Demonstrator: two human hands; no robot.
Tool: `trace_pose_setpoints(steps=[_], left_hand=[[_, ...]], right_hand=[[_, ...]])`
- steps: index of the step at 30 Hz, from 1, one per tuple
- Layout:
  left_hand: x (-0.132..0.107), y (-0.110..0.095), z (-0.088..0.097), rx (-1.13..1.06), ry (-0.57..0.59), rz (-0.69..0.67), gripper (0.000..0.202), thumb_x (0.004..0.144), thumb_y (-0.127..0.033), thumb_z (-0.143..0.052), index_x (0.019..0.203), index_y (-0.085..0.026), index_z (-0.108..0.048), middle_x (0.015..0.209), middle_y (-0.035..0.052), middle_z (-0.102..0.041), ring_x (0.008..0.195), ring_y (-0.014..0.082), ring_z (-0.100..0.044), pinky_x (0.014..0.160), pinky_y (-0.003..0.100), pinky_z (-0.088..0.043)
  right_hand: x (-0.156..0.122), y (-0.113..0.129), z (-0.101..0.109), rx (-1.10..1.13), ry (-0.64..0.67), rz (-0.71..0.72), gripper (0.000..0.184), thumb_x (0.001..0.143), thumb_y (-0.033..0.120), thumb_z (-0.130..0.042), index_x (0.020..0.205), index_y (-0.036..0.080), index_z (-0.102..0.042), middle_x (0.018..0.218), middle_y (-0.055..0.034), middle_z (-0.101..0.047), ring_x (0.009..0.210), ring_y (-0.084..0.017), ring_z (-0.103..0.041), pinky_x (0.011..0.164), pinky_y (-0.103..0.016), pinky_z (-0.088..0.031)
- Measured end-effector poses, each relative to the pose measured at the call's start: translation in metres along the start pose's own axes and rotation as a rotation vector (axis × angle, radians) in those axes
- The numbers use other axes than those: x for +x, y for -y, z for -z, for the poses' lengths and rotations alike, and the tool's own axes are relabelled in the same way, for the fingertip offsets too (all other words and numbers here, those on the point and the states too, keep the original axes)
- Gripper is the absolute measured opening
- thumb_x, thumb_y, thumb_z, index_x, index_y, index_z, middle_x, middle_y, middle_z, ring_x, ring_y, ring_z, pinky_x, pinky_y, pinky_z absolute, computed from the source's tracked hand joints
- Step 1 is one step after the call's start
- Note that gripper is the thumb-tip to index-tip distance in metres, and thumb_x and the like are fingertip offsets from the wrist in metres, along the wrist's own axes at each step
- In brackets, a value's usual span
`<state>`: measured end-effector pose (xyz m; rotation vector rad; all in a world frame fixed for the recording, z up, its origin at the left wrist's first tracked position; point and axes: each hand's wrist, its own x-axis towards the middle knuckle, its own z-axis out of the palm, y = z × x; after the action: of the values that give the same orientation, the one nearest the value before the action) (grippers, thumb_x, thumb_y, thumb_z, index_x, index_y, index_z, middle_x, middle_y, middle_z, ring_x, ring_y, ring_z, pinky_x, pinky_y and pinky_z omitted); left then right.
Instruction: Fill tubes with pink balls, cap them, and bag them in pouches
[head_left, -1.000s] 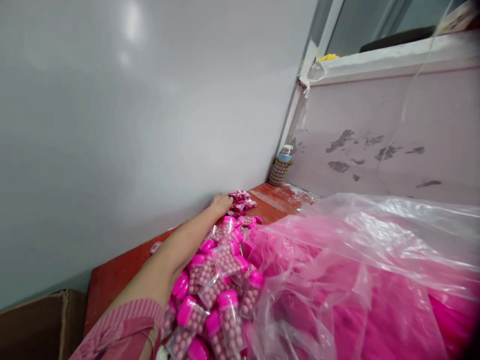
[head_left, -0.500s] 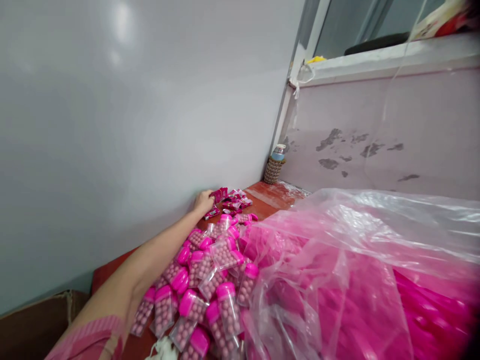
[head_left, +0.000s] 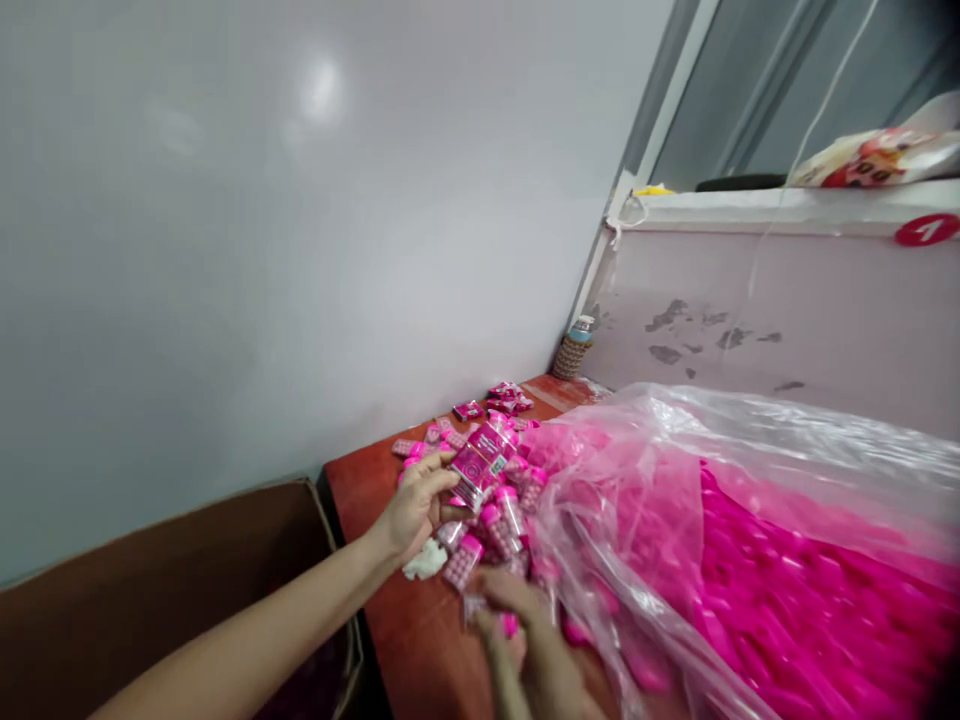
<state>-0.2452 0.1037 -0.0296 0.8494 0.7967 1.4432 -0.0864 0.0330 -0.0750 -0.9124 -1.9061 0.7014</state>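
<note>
My left hand (head_left: 415, 507) is closed on a small stack of pink printed packets (head_left: 481, 457), held just above a heap of clear vials with pink caps (head_left: 495, 520) full of pink beads. The heap lies on a red-brown table (head_left: 420, 620). My right hand (head_left: 525, 640) is low at the near edge of the heap, blurred, its fingers curled round what looks like a pink-capped vial (head_left: 510, 625). More loose pink packets (head_left: 504, 395) lie farther back by the wall.
A big clear plastic bag (head_left: 750, 520) of pink items fills the right side. An open cardboard box (head_left: 187, 560) stands left of the table. A small bottle in a woven holder (head_left: 574, 350) sits in the far corner. A grey wall runs along the left.
My left hand has drawn back from the far packets by the wall, bringing a stack of them over the vial heap. My right hand has come into view. The camera has shifted.
</note>
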Motion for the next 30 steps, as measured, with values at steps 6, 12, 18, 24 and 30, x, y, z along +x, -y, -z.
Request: trace_pose_setpoints(steps=[6,12,18,24,30], left_hand=[[-0.093,0.010,-0.021,0.242,0.081,-0.036,0.032,0.071,-0.023,-0.056,0.102,-0.016,-0.059,0.087,0.0042,-0.063,0.076,0.0174,-0.059,0.069,0.028,-0.049],[-0.150,0.034,-0.048,0.344,0.039,-0.075,0.033,0.077,-0.027,-0.051,0.109,-0.018,-0.057,0.089,0.0041,-0.063,0.078,0.0170,-0.057,0.072,0.027,-0.046],[-0.178,0.055,-0.066,0.269,0.005,-0.047,0.036,0.077,-0.028,-0.053,0.111,-0.019,-0.056,0.096,0.0046,-0.063,0.082,0.0185,-0.057,0.074,0.028,-0.046],[-0.180,0.050,-0.065,-0.058,0.062,0.198,0.042,0.078,-0.046,-0.046,0.105,-0.016,-0.057,0.089,0.0082,-0.062,0.075,0.0188,-0.059,0.066,0.032,-0.048],[-0.161,0.049,-0.038,0.145,0.157,0.389,0.036,0.066,-0.045,-0.062,0.065,-0.010,-0.062,0.055,0.0021,-0.056,0.046,0.0097,-0.049,0.047,0.021,-0.039]], right_hand=[[0.016,0.022,0.053,-0.074,-0.290,-0.045,0.044,0.078,0.035,-0.053,0.120,0.021,-0.046,0.118,-0.0108,-0.053,0.097,-0.024,-0.055,0.082,-0.041,-0.046],[-0.035,0.040,0.056,-0.187,-0.374,0.036,0.027,0.078,0.026,-0.055,0.104,0.020,-0.059,0.098,-0.0071,-0.065,0.086,-0.020,-0.061,0.078,-0.036,-0.049],[-0.063,0.044,0.061,-0.263,-0.455,0.081,0.013,0.079,0.022,-0.054,0.090,0.019,-0.060,0.092,-0.0062,-0.064,0.085,-0.019,-0.060,0.076,-0.034,-0.048],[-0.074,0.044,0.059,-0.547,-0.506,0.383,0.012,0.075,0.010,-0.058,0.083,0.019,-0.059,0.087,-0.0063,-0.063,0.086,-0.019,-0.058,0.075,-0.035,-0.045],[-0.090,0.035,0.039,-0.588,-0.125,0.642,0.016,0.078,0.004,-0.048,0.085,0.017,-0.056,0.091,-0.0069,-0.066,0.087,-0.019,-0.060,0.076,-0.035,-0.044]])
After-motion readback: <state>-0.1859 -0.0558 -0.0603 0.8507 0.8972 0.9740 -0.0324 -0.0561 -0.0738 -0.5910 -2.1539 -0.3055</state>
